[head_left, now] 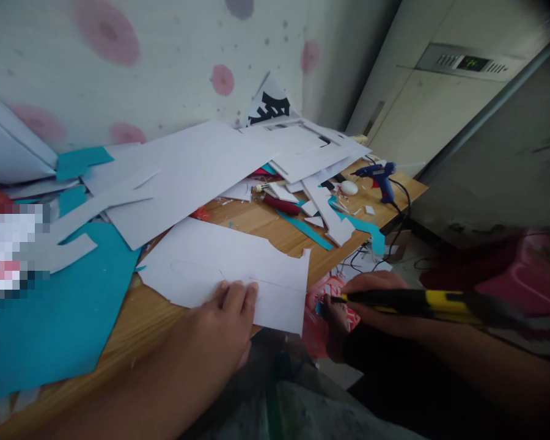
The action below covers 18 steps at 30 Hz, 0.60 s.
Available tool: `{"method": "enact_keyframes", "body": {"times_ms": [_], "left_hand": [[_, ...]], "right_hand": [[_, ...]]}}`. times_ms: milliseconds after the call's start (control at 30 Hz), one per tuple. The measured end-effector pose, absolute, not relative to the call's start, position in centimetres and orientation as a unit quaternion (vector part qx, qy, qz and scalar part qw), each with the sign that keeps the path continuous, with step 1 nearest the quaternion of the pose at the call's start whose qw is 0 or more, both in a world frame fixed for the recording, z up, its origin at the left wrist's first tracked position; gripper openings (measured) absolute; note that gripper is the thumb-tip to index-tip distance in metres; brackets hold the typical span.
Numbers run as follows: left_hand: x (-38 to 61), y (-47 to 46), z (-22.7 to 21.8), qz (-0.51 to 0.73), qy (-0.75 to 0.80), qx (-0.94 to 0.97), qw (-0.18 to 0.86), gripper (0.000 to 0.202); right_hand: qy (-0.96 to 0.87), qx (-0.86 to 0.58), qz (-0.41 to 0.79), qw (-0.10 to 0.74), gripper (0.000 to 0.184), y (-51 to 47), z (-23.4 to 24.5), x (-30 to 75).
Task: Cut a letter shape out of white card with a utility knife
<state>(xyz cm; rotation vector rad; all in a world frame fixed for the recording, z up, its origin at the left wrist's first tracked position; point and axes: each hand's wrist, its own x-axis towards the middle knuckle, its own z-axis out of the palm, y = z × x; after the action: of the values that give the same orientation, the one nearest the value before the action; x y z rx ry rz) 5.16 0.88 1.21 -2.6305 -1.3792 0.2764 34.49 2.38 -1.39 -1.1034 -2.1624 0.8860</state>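
Left grip (233,311): fingertips pressed flat on top of a white board (201,250); whether pinched by the thumb from beneath, cannot tell. Right grip (389,324): clenched round a black-and-yellow tool (440,305), narrow tip aimed toward the left grip (knife or pen, too dim to say), apart from the board.

White board, handling: probably light, fairly stiff for its thinness, smooth enough to slide under a loose touch, likely prone to creasing at the corners. Best held under flat fingertips near the middle of the near edge, away from the notched side. Black-and-yellow tool: likely hard and rigid, best taken by the thick barrel.

White board, appearance: flat, irregular in outline, notched along the far side toward the right, with faint pencil-like lines across the face. Location: directly under the left grip, on the wooden counter (142,311), near right corner out past the edge, to the left of the right grip.

Also listed: beyond the left grip, a large white sheet (183,165) and a dark red handle (281,205); left of the same grip, a teal sheet (64,311); beyond the right grip, a blue glue gun (384,180).
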Motion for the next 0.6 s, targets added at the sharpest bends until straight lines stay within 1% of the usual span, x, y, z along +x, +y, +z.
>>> {"method": "enact_keyframes", "body": {"times_ms": [67,133,200,300,367,467,533,600], "left_hand": [[5.1,1.0,1.8,0.097,-0.466,-0.877,0.057,0.054],[4.6,1.3,2.2,0.089,-0.468,-0.879,0.022,0.05],[3.5,1.8,2.1,0.061,-0.467,-0.882,-0.023,0.044],[1.6,3.0,1.5,-0.008,-0.465,-0.883,-0.067,0.042],[0.7,3.9,1.0,-0.029,-0.479,-0.875,-0.057,0.052],[0.4,4.7,0.2,0.004,-0.512,-0.857,-0.051,0.073],[0.6,4.6,0.0,0.028,-0.516,-0.853,-0.07,0.075],[0.9,4.2,0.0,0.035,-0.508,-0.856,-0.087,0.074]], "right_hand": [[-0.725,-0.46,0.427,0.286,0.015,1.6,-1.1,34.6],[-0.647,-0.47,0.531,0.28,0.011,1.2,-1.2,34.2],[-0.583,-0.469,0.6,0.283,0.017,1.1,-1.8,33.4],[-0.496,-0.494,0.641,0.316,0.02,0.8,-3.2,31.6],[-0.427,-0.509,0.663,0.345,0.016,0.4,-4.1,30.0],[-0.337,-0.511,0.692,0.382,0.023,-0.6,-4.8,27.2],[-0.288,-0.511,0.695,0.415,0.025,-1.3,-4.8,25.4],[-0.26,-0.515,0.695,0.43,0.025,-1.7,-4.5,24.1]]}}
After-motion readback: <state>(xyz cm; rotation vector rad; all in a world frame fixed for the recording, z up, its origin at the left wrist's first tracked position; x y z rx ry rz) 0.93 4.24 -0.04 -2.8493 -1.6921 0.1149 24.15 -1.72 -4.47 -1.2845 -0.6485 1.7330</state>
